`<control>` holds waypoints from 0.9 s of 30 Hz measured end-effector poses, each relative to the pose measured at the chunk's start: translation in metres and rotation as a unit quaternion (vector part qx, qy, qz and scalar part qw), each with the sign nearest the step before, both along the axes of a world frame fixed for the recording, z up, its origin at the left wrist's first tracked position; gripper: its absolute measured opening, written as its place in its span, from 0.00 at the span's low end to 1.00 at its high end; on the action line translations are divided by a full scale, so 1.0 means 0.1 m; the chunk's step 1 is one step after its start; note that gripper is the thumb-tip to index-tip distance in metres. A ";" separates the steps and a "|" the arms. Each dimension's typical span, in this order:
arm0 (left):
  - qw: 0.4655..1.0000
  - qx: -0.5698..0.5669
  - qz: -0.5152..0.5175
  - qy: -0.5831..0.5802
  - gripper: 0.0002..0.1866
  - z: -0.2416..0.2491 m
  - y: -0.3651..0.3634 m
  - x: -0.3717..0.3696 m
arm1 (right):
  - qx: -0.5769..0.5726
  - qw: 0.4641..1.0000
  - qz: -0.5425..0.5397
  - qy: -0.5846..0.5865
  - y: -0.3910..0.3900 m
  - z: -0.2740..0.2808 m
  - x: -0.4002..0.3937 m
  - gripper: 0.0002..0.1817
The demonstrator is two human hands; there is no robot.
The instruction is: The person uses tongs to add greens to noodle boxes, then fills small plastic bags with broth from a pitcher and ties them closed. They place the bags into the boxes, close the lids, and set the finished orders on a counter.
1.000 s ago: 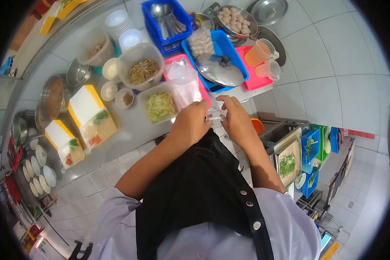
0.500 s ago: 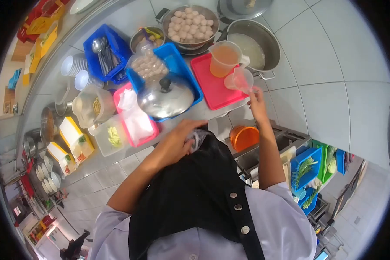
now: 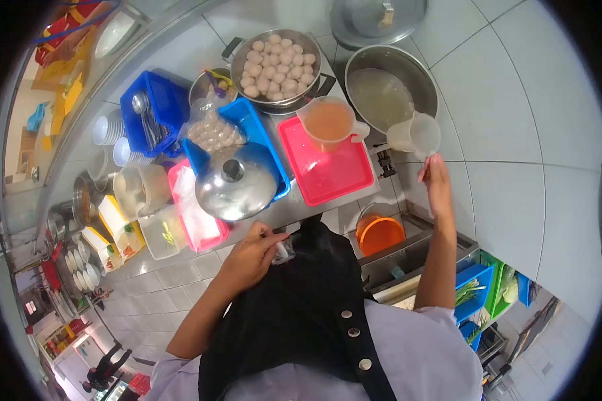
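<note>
My right hand grips a small translucent measuring jug by its handle. The jug tilts beside the near rim of a large metal pot, which holds cloudy liquid. Low in front of the black apron, my left hand has its fingers closed on a crumpled clear plastic bag. A bigger jug of orange-brown liquid stands on the pink tray, left of the pot. Nearest my left hand on the counter is a domed metal lid resting over a blue tray.
A pan of meatballs sits at the back, with a big pot lid to its right. Blue cutlery bins and stacked bowls line the left. An orange bucket stands below the counter. Another person is far at lower left.
My right hand has carried the small jug from above the pink tray rightward to the pot's edge. My left hand has shifted slightly left and down with the plastic bag.
</note>
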State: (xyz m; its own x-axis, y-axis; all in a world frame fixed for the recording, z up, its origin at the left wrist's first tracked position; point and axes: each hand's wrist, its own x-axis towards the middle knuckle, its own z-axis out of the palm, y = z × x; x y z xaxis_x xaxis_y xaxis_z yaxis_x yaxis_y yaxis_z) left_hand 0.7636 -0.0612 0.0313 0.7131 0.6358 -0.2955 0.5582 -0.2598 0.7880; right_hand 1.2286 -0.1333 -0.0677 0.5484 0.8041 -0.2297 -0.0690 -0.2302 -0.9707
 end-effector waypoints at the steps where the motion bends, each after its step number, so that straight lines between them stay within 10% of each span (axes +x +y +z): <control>1: 0.999 0.042 0.017 0.027 0.18 -0.01 -0.01 0.03 | -0.039 0.996 0.025 -0.073 0.17 0.00 0.17 0.21; 6: 0.979 -0.087 0.175 0.053 0.09 0.06 -0.02 0.22 | -0.167 0.821 0.135 -0.529 1.27 -0.83 1.09 0.15; 15: 0.956 -0.181 0.224 0.059 0.09 -0.10 -0.26 0.00 | -0.359 0.550 0.329 -0.678 2.34 -1.83 1.10 0.14; 27: 0.939 -0.242 0.241 0.037 0.12 0.05 -0.31 -0.03 | -0.421 0.564 0.370 -0.606 2.70 -2.33 0.95 0.16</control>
State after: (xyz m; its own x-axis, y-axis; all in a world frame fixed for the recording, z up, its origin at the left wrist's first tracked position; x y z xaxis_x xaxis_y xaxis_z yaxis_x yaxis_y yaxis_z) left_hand 0.7610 -0.0925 0.0366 0.3420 0.6582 -0.6706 0.5773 0.4159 0.7027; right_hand 1.3233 0.1365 -0.3008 0.2974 0.8018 -0.5183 0.9460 -0.1744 0.2731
